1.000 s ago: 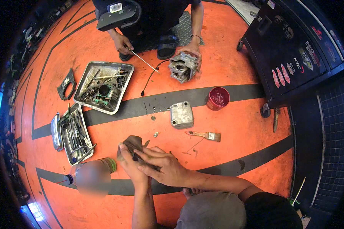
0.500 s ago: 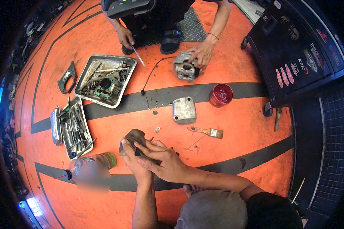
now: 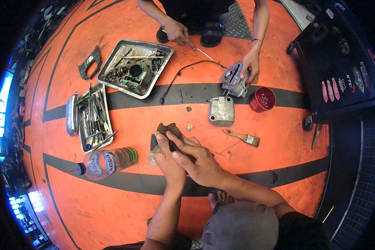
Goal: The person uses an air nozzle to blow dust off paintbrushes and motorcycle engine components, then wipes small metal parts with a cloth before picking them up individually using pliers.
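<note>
My left hand [image 3: 169,160] and my right hand [image 3: 200,164] are pressed together low over the floor. Between them they grip a dark, limp sheet [image 3: 167,130], whose wavy edge sticks out beyond my fingertips. Whether it is cloth or abrasive paper I cannot tell. A small pale, rounded edge [image 3: 153,159] shows beside my left hand, mostly covered. Just past the sheet lies a small coil spring [image 3: 189,128]. To the right is a paintbrush [image 3: 249,139] with a wooden handle.
Opposite, a co-worker's hand [image 3: 250,66] steadies a metal engine part [image 3: 234,81]; the other hand [image 3: 177,32] has a thin rod. Around are a metal cover [image 3: 221,112], red cup [image 3: 262,100], parts tray [image 3: 154,45], tool tray [image 3: 82,139], plastic bottle [image 3: 112,162] and black cabinet [image 3: 341,83].
My view has shifted, so most floor items sit further right. The co-worker has tilted the engine part and brought the rod nearer it. My hands still grip the dark sheet together.
</note>
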A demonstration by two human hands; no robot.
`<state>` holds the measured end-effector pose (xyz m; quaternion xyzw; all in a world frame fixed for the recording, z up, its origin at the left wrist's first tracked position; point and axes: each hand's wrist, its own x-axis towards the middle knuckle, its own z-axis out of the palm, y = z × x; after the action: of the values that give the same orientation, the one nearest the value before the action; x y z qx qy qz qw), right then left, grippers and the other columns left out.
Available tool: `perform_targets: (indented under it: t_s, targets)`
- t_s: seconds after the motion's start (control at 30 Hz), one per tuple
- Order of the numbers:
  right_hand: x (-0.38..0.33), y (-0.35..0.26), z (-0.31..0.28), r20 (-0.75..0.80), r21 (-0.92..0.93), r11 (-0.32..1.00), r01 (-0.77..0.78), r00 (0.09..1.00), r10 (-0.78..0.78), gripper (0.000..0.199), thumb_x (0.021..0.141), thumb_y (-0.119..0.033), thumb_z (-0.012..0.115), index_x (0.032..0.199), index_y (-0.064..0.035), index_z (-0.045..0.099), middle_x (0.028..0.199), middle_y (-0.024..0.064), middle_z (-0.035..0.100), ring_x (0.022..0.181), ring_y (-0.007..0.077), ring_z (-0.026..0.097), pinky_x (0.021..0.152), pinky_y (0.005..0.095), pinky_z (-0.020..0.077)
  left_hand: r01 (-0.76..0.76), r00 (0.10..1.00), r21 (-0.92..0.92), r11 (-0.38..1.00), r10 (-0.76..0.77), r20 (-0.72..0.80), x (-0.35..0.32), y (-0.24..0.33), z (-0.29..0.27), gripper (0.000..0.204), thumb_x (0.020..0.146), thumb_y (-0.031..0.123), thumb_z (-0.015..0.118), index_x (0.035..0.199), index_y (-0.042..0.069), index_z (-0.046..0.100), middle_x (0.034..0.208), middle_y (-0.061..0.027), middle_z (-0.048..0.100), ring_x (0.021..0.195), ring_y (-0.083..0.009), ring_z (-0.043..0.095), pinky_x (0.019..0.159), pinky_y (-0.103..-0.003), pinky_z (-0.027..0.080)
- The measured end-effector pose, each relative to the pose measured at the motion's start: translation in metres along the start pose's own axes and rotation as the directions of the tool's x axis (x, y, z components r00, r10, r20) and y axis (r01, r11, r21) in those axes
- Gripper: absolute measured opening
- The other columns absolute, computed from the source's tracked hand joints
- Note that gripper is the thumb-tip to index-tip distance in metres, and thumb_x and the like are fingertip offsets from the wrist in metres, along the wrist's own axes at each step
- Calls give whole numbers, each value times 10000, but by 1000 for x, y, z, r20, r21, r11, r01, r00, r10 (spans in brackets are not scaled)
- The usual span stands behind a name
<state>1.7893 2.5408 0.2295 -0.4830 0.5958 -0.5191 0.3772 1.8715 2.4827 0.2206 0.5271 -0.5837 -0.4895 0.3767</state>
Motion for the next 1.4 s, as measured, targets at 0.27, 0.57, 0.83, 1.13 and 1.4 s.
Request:
perform_targets:
  t_s: [0.27,0.57,0.83,1.13,1.4]
  targets:
    - [-11,22,16,-230,102,992,-81,968,103,320,925,-174,669,1174,27,676,1125,194,701,998,256,693,885,348,543,277,955,-470,838,-295,37,14,-7,3,436,1060,416,366,890,47,523,805,-34,549,715,-123,542,618,-280,458]
    - [-15,7,-33,252,857,358,-371,907,337,411,1012,-247,524,1290,52,573,1311,199,605,1205,283,596,1013,417,465,264,952,-649,713,-303,54,79,-25,-68,448,998,480,459,1024,57,603,844,-97,625,743,-245,629,676,-384,520]
    - [-16,-6,-38,343,874,221,-432,873,347,415,1016,-231,502,1273,88,566,1264,239,618,1179,302,608,973,420,494,36,974,-564,825,-155,-165,87,-8,-84,465,1018,469,439,1071,28,580,938,-128,647,839,-257,663,763,-392,550]
    - [-15,49,-43,109,741,546,-390,873,476,347,990,-196,577,1231,52,610,1136,172,689,1065,215,662,832,339,551,-244,928,-43,969,221,-301,105,-48,-92,286,1014,199,555,1149,-52,555,1029,-115,662,838,-154,647,737,-296,532]
    - [-28,140,-15,-241,194,832,-520,796,555,279,900,-147,699,1116,28,684,891,70,702,783,107,625,740,263,534,32,979,8,999,-30,-200,103,-90,-95,335,965,140,570,1214,-61,470,1159,-175,598,1045,-236,593,904,-351,465]
